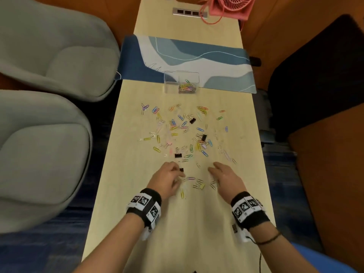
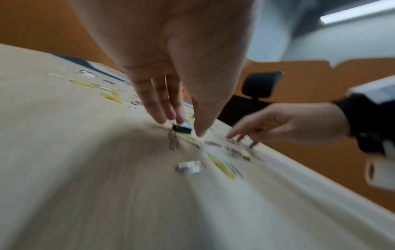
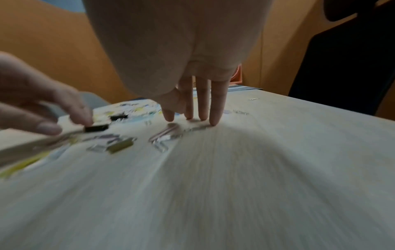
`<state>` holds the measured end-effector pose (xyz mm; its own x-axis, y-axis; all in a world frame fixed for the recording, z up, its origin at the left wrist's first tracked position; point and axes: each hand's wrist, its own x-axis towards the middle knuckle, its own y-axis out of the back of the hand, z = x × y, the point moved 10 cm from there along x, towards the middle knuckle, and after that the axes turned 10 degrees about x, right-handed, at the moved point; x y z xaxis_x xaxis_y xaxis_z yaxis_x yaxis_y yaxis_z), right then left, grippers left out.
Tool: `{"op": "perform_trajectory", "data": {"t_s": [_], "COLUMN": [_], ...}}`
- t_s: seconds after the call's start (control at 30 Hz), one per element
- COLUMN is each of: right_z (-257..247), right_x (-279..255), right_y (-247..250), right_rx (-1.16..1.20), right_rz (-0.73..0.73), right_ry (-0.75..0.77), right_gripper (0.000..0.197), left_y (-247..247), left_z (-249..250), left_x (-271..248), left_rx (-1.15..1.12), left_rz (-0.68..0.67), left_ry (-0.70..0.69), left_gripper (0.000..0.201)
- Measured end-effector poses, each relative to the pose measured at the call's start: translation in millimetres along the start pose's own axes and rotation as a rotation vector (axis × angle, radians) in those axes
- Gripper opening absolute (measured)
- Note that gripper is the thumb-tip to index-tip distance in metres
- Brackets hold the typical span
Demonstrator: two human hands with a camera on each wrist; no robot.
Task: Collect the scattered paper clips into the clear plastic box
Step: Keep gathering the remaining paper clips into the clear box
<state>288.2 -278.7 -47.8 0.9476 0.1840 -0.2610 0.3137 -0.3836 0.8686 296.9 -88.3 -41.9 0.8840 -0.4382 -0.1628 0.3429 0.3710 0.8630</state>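
Note:
Many coloured paper clips [image 1: 183, 131] lie scattered over the middle of the pale wooden table [image 1: 177, 223]. The clear plastic box [image 1: 171, 83] stands beyond them and has several clips in its right side. My left hand [image 1: 180, 174] [image 2: 188, 128] reaches down at the near edge of the scatter. Its fingertips [image 3: 85, 121] touch a small black binder clip [image 1: 181, 170] [image 2: 181, 129] [image 3: 96, 128], and the thumb lies a little apart. My right hand [image 1: 213, 168] [image 3: 192, 118] has straight fingers with their tips on the table, just behind a pink paper clip [image 3: 164, 133].
A yellow binder clip [image 1: 201, 186] lies between my hands, and other black binder clips [image 1: 192, 120] sit among the scatter. A blue patterned mat [image 1: 216, 62] lies behind the box, and a pink fan [image 1: 230, 6] stands at the far end. Grey chairs [image 1: 49, 56] flank the table's left edge.

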Motion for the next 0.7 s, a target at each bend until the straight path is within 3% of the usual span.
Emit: {"op": "perform_trajectory", "data": {"t_s": [0.17,0.37,0.57,0.7], "right_z": [-8,-14,-23,-33], "right_x": [-30,-63,-75,-76], "right_y": [-17,-26,-41,-51], "right_rx": [-0.034,-0.036,-0.062,-0.059], "right_rz": [0.033,0.090,0.067,0.037], "right_ry": [0.004,-0.027,-0.059,-0.096], "right_gripper": [0.054,0.042,0.028,0.027], "left_y": [-3,-29,-35,-39], "left_z": [26,16,20,32], "left_x": [-23,-41,-53,-50], "left_rx": [0.110,0.273,0.229,0.216], "left_rz": [0.084,-0.042,-0.043,-0.023], "left_ry": [-0.094,-0.070,-0.024,-0.004], "left_gripper": [0.034,0.048,0.043,0.061]}}
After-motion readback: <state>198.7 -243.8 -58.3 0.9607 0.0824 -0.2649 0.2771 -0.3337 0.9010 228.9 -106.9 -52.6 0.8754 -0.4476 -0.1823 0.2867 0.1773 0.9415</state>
